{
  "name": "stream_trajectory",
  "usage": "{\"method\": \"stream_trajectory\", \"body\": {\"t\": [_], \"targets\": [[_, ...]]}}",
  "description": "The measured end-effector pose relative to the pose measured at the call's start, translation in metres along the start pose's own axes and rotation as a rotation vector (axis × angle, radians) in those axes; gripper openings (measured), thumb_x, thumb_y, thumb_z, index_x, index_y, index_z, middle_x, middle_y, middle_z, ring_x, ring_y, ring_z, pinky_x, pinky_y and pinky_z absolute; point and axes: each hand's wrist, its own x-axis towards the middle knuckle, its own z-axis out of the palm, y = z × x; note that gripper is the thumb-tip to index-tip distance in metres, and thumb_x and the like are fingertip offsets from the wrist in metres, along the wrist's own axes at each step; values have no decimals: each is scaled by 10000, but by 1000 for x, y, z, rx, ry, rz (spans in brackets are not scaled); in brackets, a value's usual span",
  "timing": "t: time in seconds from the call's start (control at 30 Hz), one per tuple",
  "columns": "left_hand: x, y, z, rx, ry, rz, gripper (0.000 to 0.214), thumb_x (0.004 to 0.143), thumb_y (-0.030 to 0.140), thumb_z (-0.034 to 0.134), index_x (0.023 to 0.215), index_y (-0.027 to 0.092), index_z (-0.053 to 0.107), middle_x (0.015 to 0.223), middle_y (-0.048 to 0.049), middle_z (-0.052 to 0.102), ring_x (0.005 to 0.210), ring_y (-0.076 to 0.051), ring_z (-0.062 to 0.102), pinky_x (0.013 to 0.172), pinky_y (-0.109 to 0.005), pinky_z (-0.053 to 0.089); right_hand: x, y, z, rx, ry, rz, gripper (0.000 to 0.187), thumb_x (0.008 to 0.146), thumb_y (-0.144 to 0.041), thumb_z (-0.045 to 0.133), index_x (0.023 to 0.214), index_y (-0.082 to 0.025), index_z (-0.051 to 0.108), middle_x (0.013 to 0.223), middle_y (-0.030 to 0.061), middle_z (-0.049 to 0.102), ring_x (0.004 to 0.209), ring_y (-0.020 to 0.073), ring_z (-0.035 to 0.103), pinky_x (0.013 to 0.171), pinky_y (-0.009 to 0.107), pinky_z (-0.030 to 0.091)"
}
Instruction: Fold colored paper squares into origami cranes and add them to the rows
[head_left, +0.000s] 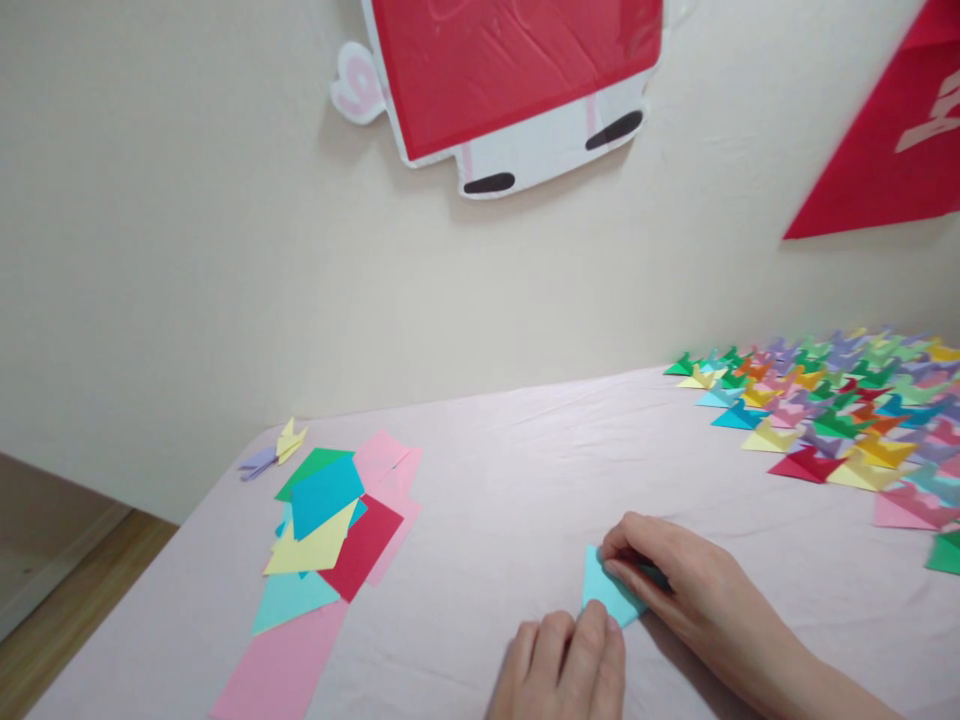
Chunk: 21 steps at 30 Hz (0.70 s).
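A folded sheet of light blue origami paper (611, 592) lies on the cloth-covered table at the lower middle. My right hand (682, 585) pinches its upper right edge between thumb and curled fingers, covering that part of the paper. From below, my left hand (562, 665) holds the lower corner, its bent fingers close together on the edge. The left thumb is hidden, and so are the finer folds beneath both hands.
Left of my hands spreads a loose pile of coloured paper sheets (324, 508). Behind it lie a yellow folded piece (289, 441) and a purple folded piece (259, 462). Many folded paper birds (829, 422) crowd the right side. A wall (525, 290) borders the table (480, 480).
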Motion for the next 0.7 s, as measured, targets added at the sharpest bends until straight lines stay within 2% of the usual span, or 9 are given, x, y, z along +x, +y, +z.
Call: {"method": "stream_trajectory", "body": {"t": [0.1,0.2,0.27,0.37,0.57,0.7], "targets": [[-8,-4,0,39,-148,85,408,1027,446,365,1121,147,627,1076,-127,663,758,-210,529,601,-328,389,1,1,1,-10,-10,1,164,898,-243,466,817,-229,608,818,30,699,771,187,644,702,299,483],[-14,-7,-1,65,-261,155,289,983,342,547,1192,149,603,1172,-137,645,773,-182,555,631,-306,431,1,1,1,-16,-13,4,155,895,-235,472,817,-227,606,814,25,695,768,184,644,700,296,483],[-15,-9,-2,71,-241,159,258,956,254,600,1192,152,606,1204,-130,636,760,-165,557,637,-295,443,1,1,2,-19,-12,7,149,889,-230,476,816,-226,606,813,23,693,769,185,645,701,297,483],[-14,-10,-2,81,-206,171,236,941,214,617,1168,149,620,1212,-131,632,740,-154,543,653,-295,445,2,1,2,-24,-10,11,152,886,-225,473,816,-225,608,818,24,694,776,189,648,706,304,485],[-9,-10,-1,115,-248,216,248,969,308,568,1162,161,623,1163,-118,647,763,-168,536,723,-327,429,2,2,3,-17,10,-6,152,888,-227,470,816,-229,604,816,28,695,772,186,646,705,301,485],[5,-12,-4,126,-144,198,275,961,400,520,1063,178,645,1082,-86,671,732,-188,498,655,-325,374,0,-3,2,-37,35,-24,153,882,-213,459,829,-226,602,834,35,691,792,193,637,724,315,483]]}}
